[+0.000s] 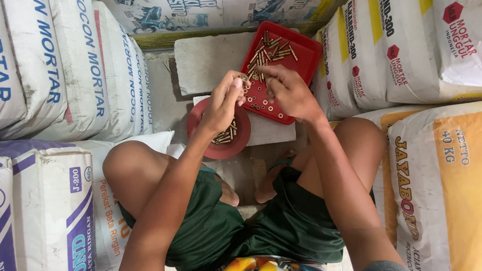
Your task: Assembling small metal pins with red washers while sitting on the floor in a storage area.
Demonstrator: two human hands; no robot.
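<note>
The work in hand looks like assembly of small brass hardware: loose pieces are picked from one container, put together, and the finished pieces set in another. This moment sits in the picking-and-fitting step.

Going left to right: the left hand [222, 101] hovers above the round red dish [244, 141], which holds a small heap of brass pieces [226, 136] at about 6 o'clock from the hand. Its grip is pinched closed on a small brass part [244, 77] held at the fingertips, at roughly 1 o'clock from the palm; the part is too small to say just what it is, possibly a short sleeve with a washer on it.

Just to the right, the right hand [289, 91] lies over the square red tray [304, 51]. Its fingers are curled down toward the scattered washers [265, 103] at about 7 o'clock, with the longer brass sleeves [270, 51] lying at 11 o'clock from it. Whether that grip has closed on anything I cannot tell, as the fingertips hide what is under them.

Both containers rest on pale concrete blocks [203, 60] that serve as the surface, between stacked mortar sacks [65, 63].

The next move, as I judge it, calls for a fine fingertip pick of one washer and careful alignment with the held part.
</note>
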